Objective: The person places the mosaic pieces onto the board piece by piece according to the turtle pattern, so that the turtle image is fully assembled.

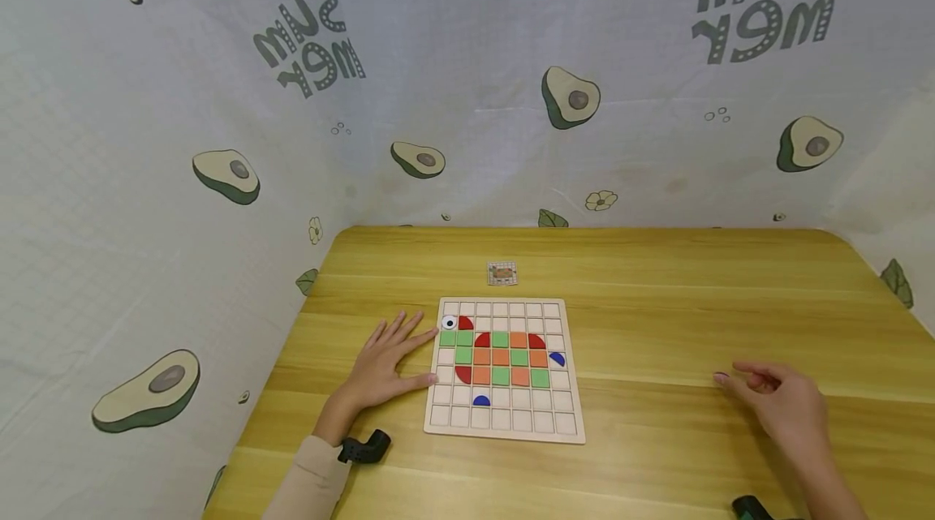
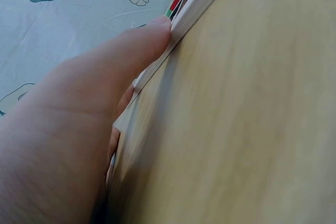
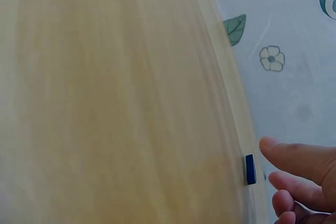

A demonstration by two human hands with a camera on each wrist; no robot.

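A square wooden grid board point(image 1: 504, 427) lies on the table with flat coloured pieces in its cells: green and orange squares, red quarter-rounds, blue part-rounds and a round eye piece point(image 1: 449, 323). At its left edge rests my left hand point(image 1: 381, 366), fingers spread, thumb and index fingertip touching the rim. In the left wrist view the thumb point(image 2: 152, 35) presses the board's side. My right hand point(image 1: 785, 402) is over the right side of the table, fingers loosely bent. Just beyond its fingertips in the right wrist view, a small dark blue piece point(image 3: 251, 169) appears on the table, apart from them.
A small picture card point(image 1: 502, 273) lies behind the board. The wooden table point(image 1: 643, 285) reaches back to a pale cloth point(image 1: 475, 114) printed with avocados, which hangs behind and at the sides. Dark camera mounts point(image 1: 365, 447) sit at the wrists.
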